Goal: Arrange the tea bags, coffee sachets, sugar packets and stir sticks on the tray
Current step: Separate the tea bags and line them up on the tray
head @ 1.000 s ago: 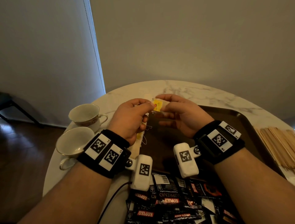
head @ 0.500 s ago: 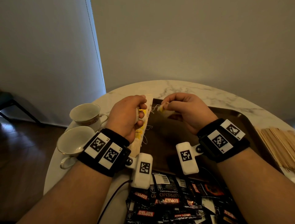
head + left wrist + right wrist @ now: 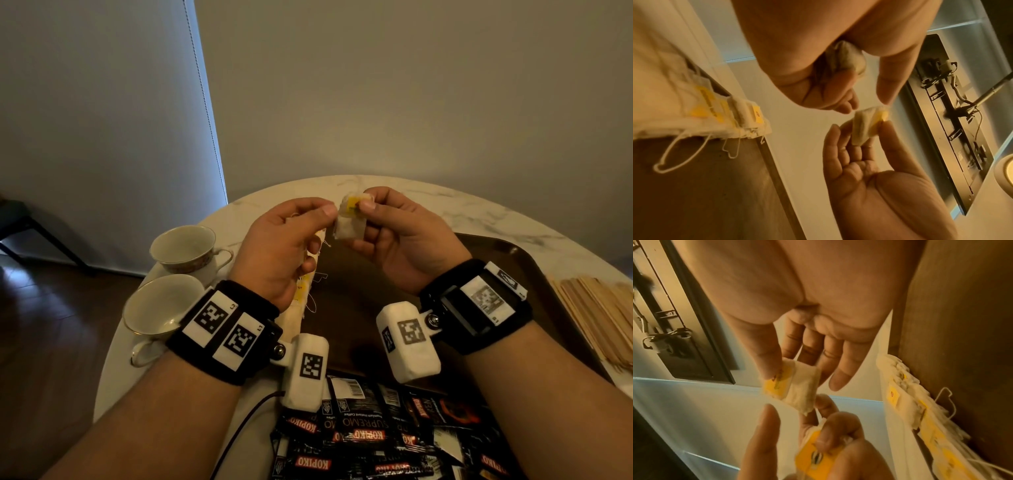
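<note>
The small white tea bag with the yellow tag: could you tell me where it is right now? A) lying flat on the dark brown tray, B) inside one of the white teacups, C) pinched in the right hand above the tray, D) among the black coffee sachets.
C: the right hand pinches the small white tea bag with the yellow tag by thumb and finger, raised above the dark brown tray.

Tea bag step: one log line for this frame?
right hand: pinches tea bag | left hand: holds second tea bag | tray: tea bag row at left edge
</note>
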{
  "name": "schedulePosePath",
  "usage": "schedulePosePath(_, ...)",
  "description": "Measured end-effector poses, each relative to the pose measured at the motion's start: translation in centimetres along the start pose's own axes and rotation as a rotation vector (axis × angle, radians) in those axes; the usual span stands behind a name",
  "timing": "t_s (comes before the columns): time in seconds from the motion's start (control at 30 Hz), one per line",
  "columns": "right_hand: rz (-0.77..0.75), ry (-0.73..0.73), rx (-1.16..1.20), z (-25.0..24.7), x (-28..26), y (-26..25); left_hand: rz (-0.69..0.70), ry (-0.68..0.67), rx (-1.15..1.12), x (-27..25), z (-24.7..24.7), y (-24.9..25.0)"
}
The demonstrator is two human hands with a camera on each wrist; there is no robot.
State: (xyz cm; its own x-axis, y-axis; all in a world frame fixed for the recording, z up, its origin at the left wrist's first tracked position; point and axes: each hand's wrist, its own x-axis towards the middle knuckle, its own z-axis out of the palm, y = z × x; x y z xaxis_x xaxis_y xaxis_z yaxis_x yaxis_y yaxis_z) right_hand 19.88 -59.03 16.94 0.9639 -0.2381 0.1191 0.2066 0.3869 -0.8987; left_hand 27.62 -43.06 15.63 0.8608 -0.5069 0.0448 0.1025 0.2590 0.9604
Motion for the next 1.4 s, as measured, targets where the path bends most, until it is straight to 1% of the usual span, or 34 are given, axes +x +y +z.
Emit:
schedulePosePath(0.07,0.005,0.002,-0.013,0.0,0.1,0.2,0.030,-0.046,0.043,-0.2,0.1,-0.1)
schedulePosePath(0.2,0.010,0.003,-0.080,-0.5,0.3,0.3,0.046,-0.013,0.107,-0.1,0.0,-0.3)
schedulePosePath(0.27,-0.011,0.017,-0.188,-0.5,0.3,0.2,0.037,-0.006,0.138,0.0,-0.2,-0.5)
schedulePosePath(0.33,-0.061,0.032,-0.319,-0.5,0.3,0.1,0.033,-0.001,0.168,0.1,-0.2,-0.6)
schedulePosePath(0.4,-0.105,0.050,-0.402,-0.6,0.2,-0.1,0.029,0.013,0.171,0.1,-0.2,-0.5)
schedulePosePath(0.47,-0.118,0.054,-0.376,-0.6,0.1,-0.2,0.001,0.047,0.128,0.3,-0.1,-0.4)
schedulePosePath(0.57,-0.068,0.025,-0.082,-0.7,0.1,-0.7,-0.093,0.121,0.029,0.8,-0.3,-0.2)
schedulePosePath(0.6,-0.062,0.019,-0.046,-0.6,0.0,-0.8,-0.113,0.137,0.014,0.9,-0.4,-0.2)
schedulePosePath(0.7,-0.071,0.055,-0.184,-0.5,0.0,-0.7,-0.119,0.152,0.001,1.1,-0.6,-0.3)
schedulePosePath(0.77,-0.044,0.083,-0.190,-0.3,0.0,-0.5,-0.091,0.140,0.006,1.0,-0.6,-0.4)
schedulePosePath(0.87,-0.061,0.115,-0.254,-0.1,0.0,-0.2,-0.048,0.091,0.030,0.7,-0.4,-0.3)
schedulePosePath(0.97,-0.098,0.117,-0.322,0.5,-0.1,0.0,-0.005,0.022,0.067,0.1,-0.1,-0.3)
schedulePosePath(1.03,-0.109,0.110,-0.341,0.9,-0.2,0.2,0.027,0.003,0.094,-0.2,0.0,-0.3)
schedulePosePath(1.1,-0.091,0.095,-0.364,1.2,-0.3,0.2,0.047,0.033,0.100,-0.2,0.0,-0.1)
schedulePosePath(1.23,-0.027,0.080,-0.402,1.7,-0.6,-0.1,0.030,0.123,0.072,0.2,-0.5,0.2)
schedulePosePath(1.33,0.008,0.134,-0.411,2.3,0.0,0.0,0.020,0.150,0.058,0.1,-0.3,0.5)
schedulePosePath(1.4,0.067,0.185,-0.413,2.4,0.7,0.4,0.003,0.214,0.018,0.1,-0.3,0.9)
